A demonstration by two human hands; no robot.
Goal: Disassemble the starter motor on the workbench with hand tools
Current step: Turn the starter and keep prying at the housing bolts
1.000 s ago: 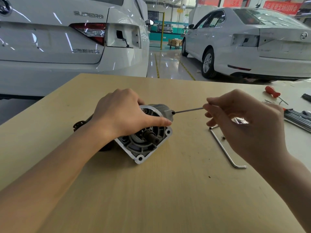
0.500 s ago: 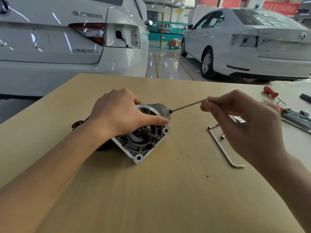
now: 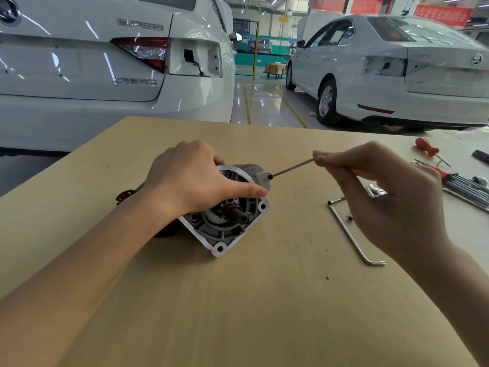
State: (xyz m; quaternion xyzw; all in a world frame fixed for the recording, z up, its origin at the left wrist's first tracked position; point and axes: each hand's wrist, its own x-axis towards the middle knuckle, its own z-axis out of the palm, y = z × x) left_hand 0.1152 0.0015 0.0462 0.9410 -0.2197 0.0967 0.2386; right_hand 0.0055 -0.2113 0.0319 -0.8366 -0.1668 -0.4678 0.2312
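Two white cars [image 3: 105, 75] stand on a glossy workshop floor behind a pale wooden table [image 3: 264, 300]. Near the middle of the table lies the starter motor [image 3: 230, 221] on its side, its open grey end housing facing about five o'clock, toward the viewer. The left hand [image 3: 193, 178] is curled over the top of the motor, fingers wrapped round the far side and the thumb stretched across the housing rim toward three o'clock. The right hand [image 3: 383, 192] pinches the upper end of a thin metal rod [image 3: 293, 168] between thumb and fingertips; the rod slants down toward eight o'clock, and its dark tip meets the motor's housing just beside the left thumb. At three o'clock from the motor, a long bent metal bar [image 3: 352, 234] lies flat on the table, partly behind the right hand. Toward two o'clock, near the table's far right edge, lie a red-handled screwdriver [image 3: 427, 147] and a cluster of other tools [image 3: 465, 185].
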